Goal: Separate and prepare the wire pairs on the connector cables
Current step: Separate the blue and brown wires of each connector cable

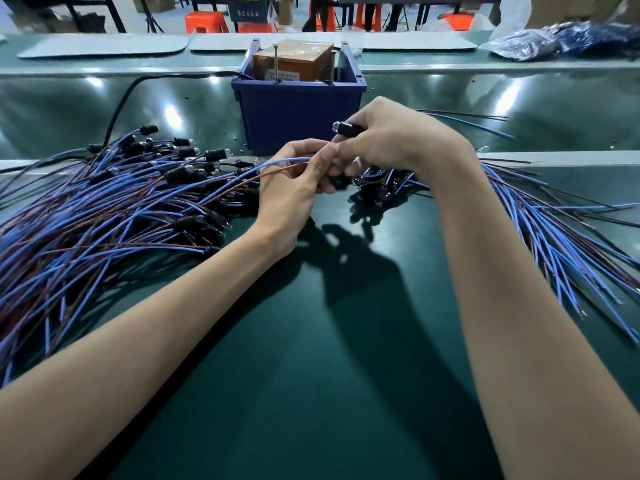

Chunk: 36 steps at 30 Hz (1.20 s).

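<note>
My right hand (391,140) grips a black connector (346,128) with a clear tip, held above the green table. Its blue wire (280,163) and brown wire (242,183) run left from it. My left hand (294,188) pinches these two wires just beside the connector, thumb against the right hand's fingers. A big pile of connector cables (121,202) with blue and brown wires lies to the left. A second pile (540,220) fans out to the right, its black connectors (377,188) bunched under my right hand.
A blue bin (298,109) holding a brown box (294,60) and two upright metal pins stands just behind my hands. A black cable (121,109) curves at the back left. Green table surface (329,341) lies between my forearms. Bags and orange stools are far behind.
</note>
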Available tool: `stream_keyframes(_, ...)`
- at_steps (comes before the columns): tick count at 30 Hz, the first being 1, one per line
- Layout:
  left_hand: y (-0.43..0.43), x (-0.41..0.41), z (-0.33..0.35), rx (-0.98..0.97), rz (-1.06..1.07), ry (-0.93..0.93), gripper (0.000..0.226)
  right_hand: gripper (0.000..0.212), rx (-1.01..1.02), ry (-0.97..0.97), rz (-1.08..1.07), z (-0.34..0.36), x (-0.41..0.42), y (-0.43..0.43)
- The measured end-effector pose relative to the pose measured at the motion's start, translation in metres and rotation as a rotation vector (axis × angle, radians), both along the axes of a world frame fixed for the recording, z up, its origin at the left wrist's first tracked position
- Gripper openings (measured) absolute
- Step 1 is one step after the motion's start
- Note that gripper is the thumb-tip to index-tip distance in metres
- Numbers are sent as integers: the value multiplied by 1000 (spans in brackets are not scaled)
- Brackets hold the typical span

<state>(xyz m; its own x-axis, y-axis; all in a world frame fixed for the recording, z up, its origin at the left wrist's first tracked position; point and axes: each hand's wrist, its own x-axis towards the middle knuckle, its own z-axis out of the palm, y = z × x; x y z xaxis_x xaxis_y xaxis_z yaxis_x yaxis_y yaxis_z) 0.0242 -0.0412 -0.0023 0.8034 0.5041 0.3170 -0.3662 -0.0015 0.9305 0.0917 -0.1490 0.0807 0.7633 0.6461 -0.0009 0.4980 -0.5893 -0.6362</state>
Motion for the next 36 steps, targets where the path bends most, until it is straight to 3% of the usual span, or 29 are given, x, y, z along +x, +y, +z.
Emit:
stream_keyframes(8,-1,1,-3,77,47,-15,13,10,-32,-2,45,5,-2,-4)
stream_keyframes(15,0,2,-1,105,114,-23,26,15,87,-129,-118,5,1,0)
stream_keyframes(21,-1,-1,1,65,40,-26,20,15,111,-125,-111,4,0,-2)
stream_keyframes(27,-2,-3,3,64,-54,-33,9,22,148,-199,-291,3,1,4)
stream_keyframes(31,-4,-2,-1,176,-103,-12,18,22,171,-175,-372,3,-2,3)
stream_keyframes(36,-9,-2,-9,531,-183,52,42,21,262,-171,-470,4,-2,-1)
